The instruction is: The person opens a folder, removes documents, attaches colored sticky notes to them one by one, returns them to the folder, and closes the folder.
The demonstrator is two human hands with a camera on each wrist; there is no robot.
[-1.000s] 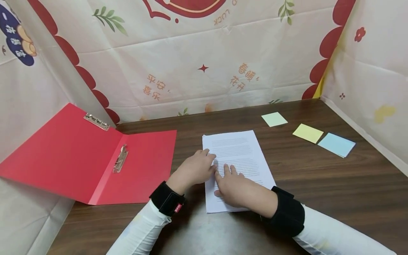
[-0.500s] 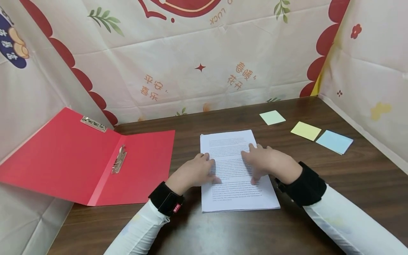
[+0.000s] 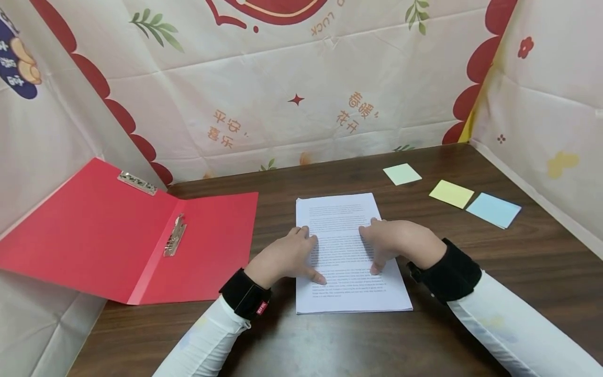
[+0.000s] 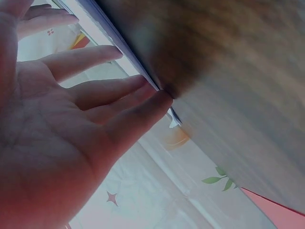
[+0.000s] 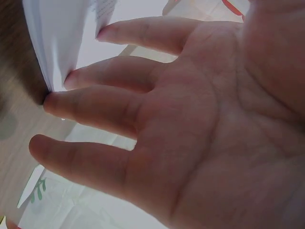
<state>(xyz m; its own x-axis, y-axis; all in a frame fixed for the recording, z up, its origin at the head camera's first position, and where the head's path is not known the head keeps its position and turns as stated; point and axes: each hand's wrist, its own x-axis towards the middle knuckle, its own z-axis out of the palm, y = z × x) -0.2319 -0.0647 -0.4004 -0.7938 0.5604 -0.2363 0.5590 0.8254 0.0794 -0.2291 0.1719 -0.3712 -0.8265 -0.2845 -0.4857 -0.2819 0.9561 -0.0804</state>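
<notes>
One cloth backdrop [image 3: 264, 68] rises behind one wooden table [image 3: 301, 345]. One red folder [image 3: 134, 235] lies open at left, its left cover tilted up against the cloth. One paper stack [image 3: 346, 256], sheets too many to count, lies mid-table, a strip of wood separating it from the folder and more wood running to the near side. Two hands flank it: left hand [image 3: 285, 256] and right hand [image 3: 395, 241], fingers spread and fairly straight, fingertips touching its opposite long edges. Two black wristbands [image 3: 446, 272] show. Beyond the right hand lie three notes: blue [image 3: 493, 210] and yellow [image 3: 451, 194] nearly corner to corner, pale green [image 3: 402, 174] apart. Two metal clips [image 3: 175, 235] sit inside the folder.
</notes>
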